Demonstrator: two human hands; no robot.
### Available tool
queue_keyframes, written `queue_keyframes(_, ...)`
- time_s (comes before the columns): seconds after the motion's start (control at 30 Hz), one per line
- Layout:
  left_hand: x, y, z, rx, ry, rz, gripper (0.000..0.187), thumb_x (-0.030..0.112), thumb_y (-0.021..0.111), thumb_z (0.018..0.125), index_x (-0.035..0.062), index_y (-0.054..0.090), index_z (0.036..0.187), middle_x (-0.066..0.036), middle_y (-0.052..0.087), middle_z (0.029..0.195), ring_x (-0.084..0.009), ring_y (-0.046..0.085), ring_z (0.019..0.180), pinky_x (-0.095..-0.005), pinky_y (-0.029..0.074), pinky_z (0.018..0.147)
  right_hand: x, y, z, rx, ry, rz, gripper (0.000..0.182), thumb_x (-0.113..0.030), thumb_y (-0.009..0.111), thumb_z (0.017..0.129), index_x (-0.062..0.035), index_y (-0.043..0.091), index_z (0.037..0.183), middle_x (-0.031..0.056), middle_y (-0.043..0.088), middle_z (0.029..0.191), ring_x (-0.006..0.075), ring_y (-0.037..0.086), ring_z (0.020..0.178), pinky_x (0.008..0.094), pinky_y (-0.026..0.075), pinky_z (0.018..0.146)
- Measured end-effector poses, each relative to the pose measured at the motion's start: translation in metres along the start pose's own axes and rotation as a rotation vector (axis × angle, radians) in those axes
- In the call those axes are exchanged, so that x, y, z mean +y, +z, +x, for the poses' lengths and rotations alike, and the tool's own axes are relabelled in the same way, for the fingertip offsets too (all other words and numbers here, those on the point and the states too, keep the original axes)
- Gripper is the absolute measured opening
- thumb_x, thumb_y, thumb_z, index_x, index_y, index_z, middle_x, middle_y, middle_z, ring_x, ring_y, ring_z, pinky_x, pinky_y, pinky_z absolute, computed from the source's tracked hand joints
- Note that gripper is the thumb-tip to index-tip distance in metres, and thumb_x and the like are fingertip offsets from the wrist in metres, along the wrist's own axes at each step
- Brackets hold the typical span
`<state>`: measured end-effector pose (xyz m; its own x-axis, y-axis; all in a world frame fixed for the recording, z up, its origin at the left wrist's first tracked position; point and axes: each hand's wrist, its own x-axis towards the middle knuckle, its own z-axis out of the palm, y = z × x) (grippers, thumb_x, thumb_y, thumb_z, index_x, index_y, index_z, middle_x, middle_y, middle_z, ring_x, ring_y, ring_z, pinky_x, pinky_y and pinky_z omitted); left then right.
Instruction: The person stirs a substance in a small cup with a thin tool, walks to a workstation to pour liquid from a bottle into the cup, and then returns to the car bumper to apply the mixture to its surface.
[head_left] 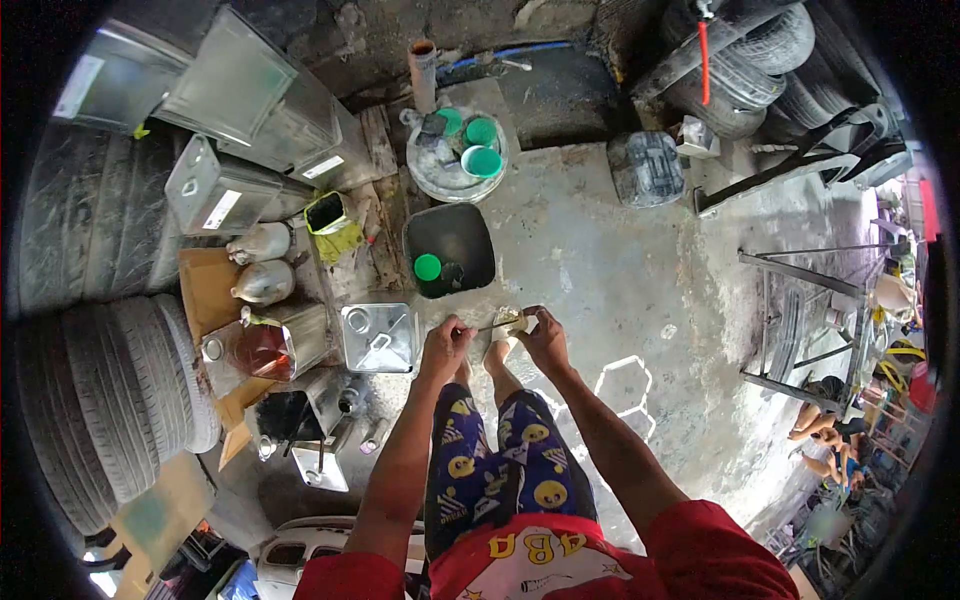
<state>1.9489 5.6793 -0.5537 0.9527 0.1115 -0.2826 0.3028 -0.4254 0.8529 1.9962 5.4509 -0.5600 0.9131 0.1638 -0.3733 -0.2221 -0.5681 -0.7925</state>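
One thin rod [494, 325] | axis left-to-right | left hand [447, 345], right hand [543, 340]: grip pinching it

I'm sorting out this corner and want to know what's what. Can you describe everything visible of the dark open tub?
The tub is blackish, squarish with rounded corners, and looks like plastic. It stands upright on the concrete floor, open side up, between the round pale container and the shiny metal can. Inside are a round green item and a dark lump beside it. I can't tell whether it holds liquid. Neither hand touches it.
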Motion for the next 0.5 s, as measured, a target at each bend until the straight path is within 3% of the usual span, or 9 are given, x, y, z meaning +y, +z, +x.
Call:
queue_keyframes(0.2,-0.107,0.029,0.073,0.017,-0.082,-0.099,0.018,0.016,0.071,0.090,0.0010,0.060,0.088,-0.014,0.063,0.071,-0.0248,0.062,0.064,-0.0369,0.048,0.062,0.056,0.060,0.085,0.019,0.022,-0.021,0.038,-0.008,0.080,0.075,-0.0036,0.062,0.109,0.0182,0.069,0.104,0.0397,0.067,0.096,0.0416,0.053,0.077)
queue_keyframes(0.23,-0.123,0.032,0.086,-0.013,-0.134,-0.145,0.021,0.019,0.071,0.090,0.0000,0.061,0.090,-0.012,0.064,0.074,-0.0205,0.061,0.067,-0.0352,0.048,0.063,0.064,0.069,0.098,0.021,0.066,-0.081,0.038,-0.007,0.079,0.076,-0.0035,0.061,0.109,0.0183,0.069,0.107,0.0394,0.067,0.098,0.0425,0.054,0.079)
queue_keyframes(0.3,-0.156,0.039,0.109,-0.007,-0.133,-0.153,0.024,0.021,0.071,0.092,-0.0009,0.061,0.089,-0.010,0.062,0.075,-0.0146,0.057,0.068,-0.0332,0.046,0.063,0.079,0.087,0.121,0.028,0.082,-0.090,0.038,-0.007,0.079,0.076,-0.0037,0.060,0.109,0.0183,0.069,0.107,0.0397,0.067,0.098,0.0423,0.054,0.080)
queue_keyframes(0.5,-0.229,0.060,0.150,0.032,-0.173,-0.250,0.027,0.022,0.071,0.093,0.0008,0.058,0.083,-0.006,0.053,0.067,-0.0134,0.046,0.064,-0.0335,0.042,0.061,0.123,0.139,0.175,0.043,0.150,-0.119,0.037,-0.011,0.082,0.076,-0.0052,0.062,0.108,0.0202,0.069,0.104,0.0399,0.067,0.098,0.0424,0.053,0.081)
